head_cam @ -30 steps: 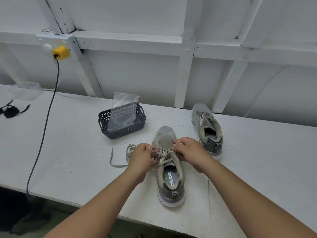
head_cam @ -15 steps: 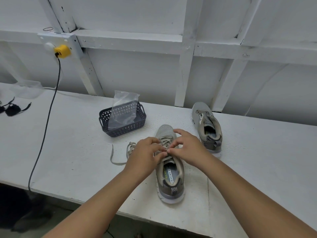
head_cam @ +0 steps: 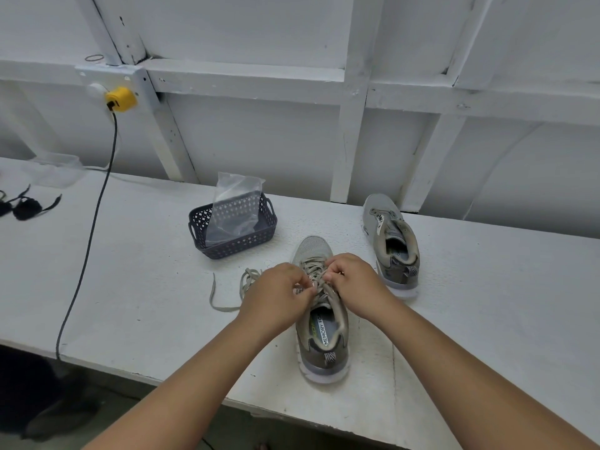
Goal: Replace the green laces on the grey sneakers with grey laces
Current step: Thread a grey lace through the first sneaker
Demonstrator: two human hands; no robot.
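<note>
Grey sneaker point(head_cam: 319, 332) on white counter point(head_cam: 146, 287); left hand point(head_cam: 276, 295) and right hand point(head_cam: 355, 284) each pinch its lace point(head_cam: 313, 269).

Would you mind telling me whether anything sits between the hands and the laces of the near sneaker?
Nothing visible does. The left hand and right hand are both already on the laces of the near sneaker, fingers curled around them; the basket stands clear behind.

Left hand point(head_cam: 276, 298) hides part of the loose lace point(head_cam: 227, 297).
</note>
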